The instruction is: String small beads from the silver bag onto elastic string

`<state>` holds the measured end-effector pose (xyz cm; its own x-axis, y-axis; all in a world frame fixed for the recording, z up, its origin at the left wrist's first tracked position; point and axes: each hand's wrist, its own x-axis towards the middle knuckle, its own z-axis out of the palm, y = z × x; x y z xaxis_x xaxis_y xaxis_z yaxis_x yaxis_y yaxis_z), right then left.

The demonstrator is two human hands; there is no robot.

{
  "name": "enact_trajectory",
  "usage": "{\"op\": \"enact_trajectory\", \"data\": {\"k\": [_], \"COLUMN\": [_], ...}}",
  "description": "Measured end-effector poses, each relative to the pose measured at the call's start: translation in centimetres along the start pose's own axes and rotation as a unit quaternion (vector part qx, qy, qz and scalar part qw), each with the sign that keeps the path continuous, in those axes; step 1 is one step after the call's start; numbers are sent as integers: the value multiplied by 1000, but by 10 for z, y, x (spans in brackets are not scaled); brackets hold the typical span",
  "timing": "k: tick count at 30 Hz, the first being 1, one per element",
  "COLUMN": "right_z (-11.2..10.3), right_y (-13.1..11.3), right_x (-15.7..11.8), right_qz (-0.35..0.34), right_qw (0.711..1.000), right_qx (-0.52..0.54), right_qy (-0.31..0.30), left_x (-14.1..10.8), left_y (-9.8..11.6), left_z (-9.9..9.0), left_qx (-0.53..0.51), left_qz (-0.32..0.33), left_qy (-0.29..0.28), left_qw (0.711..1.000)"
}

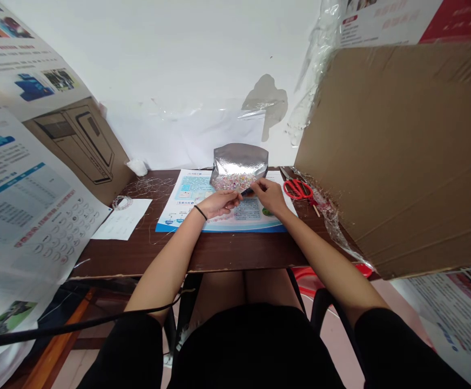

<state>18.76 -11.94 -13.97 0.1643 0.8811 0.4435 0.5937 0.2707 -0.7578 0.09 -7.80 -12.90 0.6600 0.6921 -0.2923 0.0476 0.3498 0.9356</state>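
Observation:
A silver foil pouch (240, 156) stands open at the back of the table, with many small pastel beads (235, 181) in its mouth. Just in front of it, my left hand (223, 203) is closed, its thumb and fingers pinched together and pointing right. My right hand (270, 194) also pinches, close to the left fingertips. Between the two sets of fingertips shows a small dark piece (246, 191), too small to name. Both hands are over a printed sheet (187, 186) with a blue border. A faint row of pinkish beads (223, 218) seems to lie below my left hand.
Red-handled scissors (298, 189) lie on the right, beside crumpled clear plastic (330, 216). On the left are tangled clear thread (150, 186), a beaded loop (122, 202) and a white paper (124, 221). Cardboard (401, 151) walls the right side; a black cable (77, 322) crosses lower left.

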Motion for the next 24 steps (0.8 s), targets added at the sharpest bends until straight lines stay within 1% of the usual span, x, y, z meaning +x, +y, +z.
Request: {"op": "enact_trajectory", "data": {"k": [3,5,7,9,12,14,16,18,19,21,24], "right_z": [-5,-9,-12,-15,-18,-20,-23,-27,-28,-29,-24], "right_y": [1,2,2,2,2,4,6,9,11,15,17], "right_x": [2,3,4,5,7,8,9,10,10,10,8], "right_qz": [-11,-41,-81,-101,-85,-60,-18,26,36,19,-56], "right_qw": [997,988,973,959,941,929,915,901,897,905,931], "right_qx": [-60,-129,-199,-258,-326,-364,-399,-425,-431,-416,-343], "right_qy": [47,79,87,68,16,-27,-63,-84,-87,-90,-111], "left_x": [0,1,3,5,8,9,9,9,8,8,7], "left_y": [1,1,0,0,1,2,4,5,6,6,4], "left_z": [-2,-2,-3,-4,-7,-10,-12,-14,-15,-15,-11], "left_qx": [4,-7,-25,-42,-71,-92,-109,-115,-110,-86,-50], "left_qz": [-7,-2,19,52,109,145,168,183,188,189,161], "left_qy": [29,40,56,86,136,163,177,185,187,185,159], "left_qw": [1000,999,998,994,982,972,964,959,958,960,973]}}
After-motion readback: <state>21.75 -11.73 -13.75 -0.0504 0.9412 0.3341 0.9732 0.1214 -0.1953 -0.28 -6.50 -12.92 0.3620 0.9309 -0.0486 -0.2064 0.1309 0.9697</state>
